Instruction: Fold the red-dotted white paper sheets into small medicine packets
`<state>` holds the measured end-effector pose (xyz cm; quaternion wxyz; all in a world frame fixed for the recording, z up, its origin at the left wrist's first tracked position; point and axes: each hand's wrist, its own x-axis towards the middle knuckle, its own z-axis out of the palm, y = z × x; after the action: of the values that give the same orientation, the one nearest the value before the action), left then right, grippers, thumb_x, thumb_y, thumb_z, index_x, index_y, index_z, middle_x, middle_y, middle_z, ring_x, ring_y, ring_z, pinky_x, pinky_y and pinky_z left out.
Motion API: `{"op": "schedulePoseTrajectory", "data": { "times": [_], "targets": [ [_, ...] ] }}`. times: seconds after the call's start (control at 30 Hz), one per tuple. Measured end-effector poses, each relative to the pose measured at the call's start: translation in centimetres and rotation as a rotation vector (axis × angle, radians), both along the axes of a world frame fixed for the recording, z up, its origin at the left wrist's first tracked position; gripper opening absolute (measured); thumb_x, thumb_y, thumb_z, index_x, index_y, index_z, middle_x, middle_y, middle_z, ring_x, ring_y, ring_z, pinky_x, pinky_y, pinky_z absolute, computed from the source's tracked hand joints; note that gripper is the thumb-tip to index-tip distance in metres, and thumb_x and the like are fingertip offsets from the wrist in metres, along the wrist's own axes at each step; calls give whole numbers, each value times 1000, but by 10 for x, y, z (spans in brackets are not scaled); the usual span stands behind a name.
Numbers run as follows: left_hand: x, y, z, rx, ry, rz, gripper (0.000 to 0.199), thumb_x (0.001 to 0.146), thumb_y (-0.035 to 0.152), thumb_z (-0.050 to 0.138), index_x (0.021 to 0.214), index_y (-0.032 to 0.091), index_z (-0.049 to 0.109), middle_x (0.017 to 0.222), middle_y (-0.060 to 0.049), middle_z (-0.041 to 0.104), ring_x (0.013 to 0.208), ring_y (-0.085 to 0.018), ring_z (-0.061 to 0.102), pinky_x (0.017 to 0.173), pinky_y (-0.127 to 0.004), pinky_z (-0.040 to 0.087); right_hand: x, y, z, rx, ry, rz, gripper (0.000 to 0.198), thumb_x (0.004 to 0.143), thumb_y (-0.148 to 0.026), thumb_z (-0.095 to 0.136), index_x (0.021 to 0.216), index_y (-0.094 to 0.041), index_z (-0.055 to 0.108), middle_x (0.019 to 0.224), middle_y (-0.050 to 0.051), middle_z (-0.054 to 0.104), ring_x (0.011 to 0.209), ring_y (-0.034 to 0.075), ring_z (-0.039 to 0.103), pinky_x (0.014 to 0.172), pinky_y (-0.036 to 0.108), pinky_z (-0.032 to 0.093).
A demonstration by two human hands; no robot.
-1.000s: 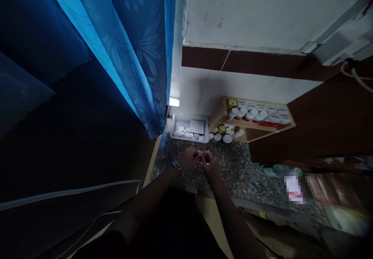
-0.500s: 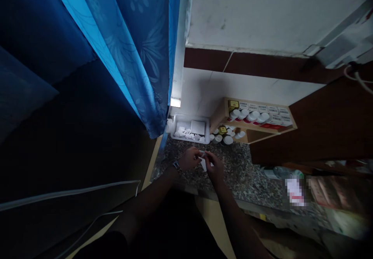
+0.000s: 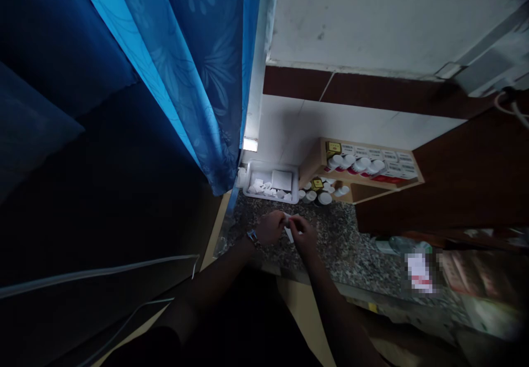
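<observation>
Over the speckled stone counter [image 3: 339, 246], my left hand [image 3: 270, 227] and my right hand [image 3: 304, 235] meet with their fingers closed on a small piece of white paper [image 3: 287, 216]. My left wrist wears a band or watch. Beneath the fingers another bit of white paper [image 3: 289, 235] shows, partly covered by my right hand. Just beyond the hands stands a white plastic tray [image 3: 247, 182] with several small folded white paper pieces [image 3: 268, 190] and a flat white stack [image 3: 281, 180] in it. The fingertips are dim, so the exact folds cannot be made out.
A wooden shelf [image 3: 351, 188] holding white-capped bottles [image 3: 361, 164] and boxes [image 3: 399, 160] stands at the back right, with more bottles [image 3: 324, 198] beside the tray. A blue curtain [image 3: 206, 80] hangs at left. A plastic bottle [image 3: 400, 244] lies at right.
My left hand has turned slightly and its fingers have closed further over the white paper. My right hand stays almost in place, still pinching. The view has shifted a little.
</observation>
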<state>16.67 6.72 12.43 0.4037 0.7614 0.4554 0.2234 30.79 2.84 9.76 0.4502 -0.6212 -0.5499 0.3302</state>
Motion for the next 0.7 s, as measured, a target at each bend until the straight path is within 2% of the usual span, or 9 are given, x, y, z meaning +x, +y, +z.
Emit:
{"op": "schedulePoseTrajectory", "data": {
  "times": [0.1,0.23,0.4,0.5,0.63,0.7],
  "targets": [
    [-2,-2,-5,-17,-3,30,9,78,15,48,78,16,57,78,-2,57,74,-14,50,68,-25,39,0,2,-6,-45,86,21,26,76,-43,55,80,-18,61,74,3,65,68,18,60,64,31,50],
    [-6,-4,-14,-13,-8,44,9,75,19,52,74,16,60,72,-1,58,67,-13,51,61,-23,38,-5,-4,-18,-67,128,-44,27,76,-44,55,82,-18,61,76,4,65,70,18,61,66,32,50],
    [-11,-5,-29,-49,99,61,10,70,19,54,66,15,63,66,-2,59,63,-13,50,60,-23,37,-18,-18,-21,-50,24,-69,28,77,-42,54,92,-20,59,84,4,65,75,18,61,70,30,48],
    [-11,-10,-36,-98,160,79,10,69,17,55,65,14,63,64,-2,59,61,-13,49,59,-22,35,-24,-21,-23,-95,-5,-51,28,77,-43,53,89,-18,58,78,3,64,69,16,59,64,27,47],
    [-12,-19,-43,-148,182,85,10,69,16,55,65,12,64,62,-1,58,58,-11,46,56,-21,32,-27,-23,-29,-126,-20,-113,31,77,-46,51,83,-17,57,67,2,62,62,15,57,58,25,45],
    [-13,-21,-46,-196,168,95,10,68,16,56,65,11,64,59,0,57,56,-10,44,54,-20,31,-26,-26,-31,-127,-69,-58,29,79,-45,48,80,-18,59,69,3,64,64,16,58,59,26,45]
  ]
}}
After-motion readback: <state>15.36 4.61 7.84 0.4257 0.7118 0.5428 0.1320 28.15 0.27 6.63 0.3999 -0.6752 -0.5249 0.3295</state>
